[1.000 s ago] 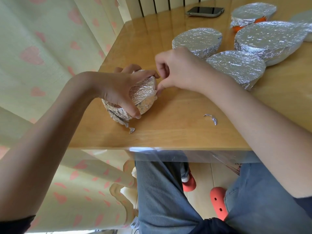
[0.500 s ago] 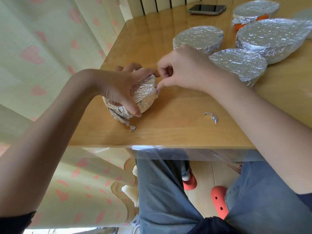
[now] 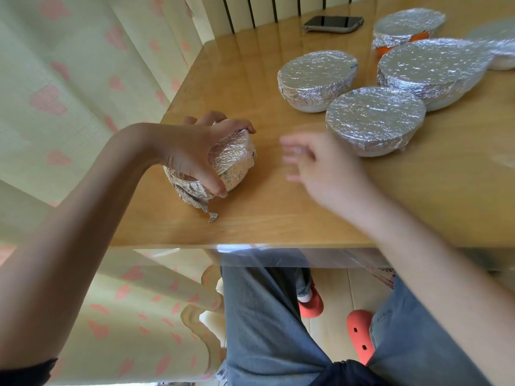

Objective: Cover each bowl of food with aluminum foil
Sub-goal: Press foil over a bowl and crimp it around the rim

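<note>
Near the left edge of the table [image 3: 278, 218], left of centre in the frame, the left hand [image 3: 186, 157] grips a small bowl [image 3: 234, 165] that is tilted on its side and almost wholly wrapped in foil, fingers curled over its top and thumb against the lower wall. The right hand [image 3: 323, 168] hangs just to the right of it, blurred, fingers loosely spread and holding nothing, clear of the bowl. This looks like the last bowl, nearly done. To finish it well, the loose crumpled foil tail [image 3: 195, 197] hanging from the bowl's lower left side should be pressed flat against the wall, the rim run round with the fingertips so the sheet hugs it without tearing, and the bowl set upright so nothing inside shifts. A torn foil scrap [image 3: 213, 217] lies on the table just below the bowl, near the front edge, and could be swept off. In the upper right of the frame stand five covered bowls: the nearest bowl [image 3: 374, 121] sits just above the right hand, another [image 3: 316, 79] behind it, a wide one [image 3: 432, 71] to the right, an orange bowl [image 3: 407, 29] further back, and one [image 3: 498, 45] cut by the frame's edge. A phone [image 3: 333, 23] lies at the top. The nearest bowl is close enough that a careless swing of the right hand could dent its foil.
</note>
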Tool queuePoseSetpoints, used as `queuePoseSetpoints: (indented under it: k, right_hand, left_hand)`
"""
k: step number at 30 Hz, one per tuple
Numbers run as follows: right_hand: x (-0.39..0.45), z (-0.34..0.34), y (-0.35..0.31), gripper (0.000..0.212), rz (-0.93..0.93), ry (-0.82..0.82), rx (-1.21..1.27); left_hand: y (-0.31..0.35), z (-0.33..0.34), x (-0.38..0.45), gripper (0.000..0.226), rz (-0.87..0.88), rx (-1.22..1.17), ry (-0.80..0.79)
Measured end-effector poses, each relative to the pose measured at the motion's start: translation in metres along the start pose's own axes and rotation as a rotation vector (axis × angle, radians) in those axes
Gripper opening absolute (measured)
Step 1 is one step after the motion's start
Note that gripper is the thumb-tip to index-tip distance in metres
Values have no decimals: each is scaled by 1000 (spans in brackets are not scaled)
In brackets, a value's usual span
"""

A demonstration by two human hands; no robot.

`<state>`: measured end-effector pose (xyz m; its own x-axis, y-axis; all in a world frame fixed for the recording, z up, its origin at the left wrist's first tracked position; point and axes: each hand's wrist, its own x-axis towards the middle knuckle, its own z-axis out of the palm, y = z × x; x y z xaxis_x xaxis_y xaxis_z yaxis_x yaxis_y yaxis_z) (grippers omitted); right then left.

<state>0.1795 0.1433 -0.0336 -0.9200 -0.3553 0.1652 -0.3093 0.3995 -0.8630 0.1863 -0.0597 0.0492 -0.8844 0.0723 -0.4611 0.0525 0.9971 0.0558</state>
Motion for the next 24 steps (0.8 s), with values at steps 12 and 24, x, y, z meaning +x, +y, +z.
queuePoseSetpoints:
  k: [12, 24]
  right_hand:
    - [-8, 28, -27, 73, 419, -221, 816]
    - [1, 39, -23, 54, 303, -114, 399]
  left_hand:
    - [2, 2, -1, 107, -32, -20, 27]
    - [1, 3, 0, 111, -60, -21, 33]
